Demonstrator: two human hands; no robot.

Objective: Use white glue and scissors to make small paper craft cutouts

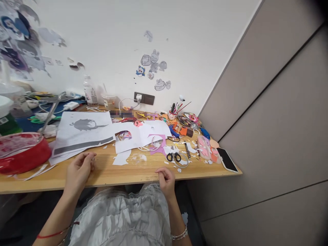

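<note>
My left hand [79, 168] rests at the table's front edge with its fingers curled together. Whatever lies between those fingertips, if anything, is too small to make out. Just beyond it lies a printed sheet [84, 126] with a grey long-haired cartoon figure. My right hand [167, 180] is closed at the edge too, its palm side hidden. Black-handled scissors [173, 157] lie beyond it to the right. Between the hands, farther in, are a torn white paper piece [122, 158] and a white sheet with a cut-out opening [138, 135].
At left stand a red bowl [28, 159] and a green-based tub [9, 118]. A phone [227, 160] lies at the right corner, near a black pen [187, 150]. Paper scraps and a pen cup [173, 115] fill the back right. A grey panel [269, 136] bounds the right side.
</note>
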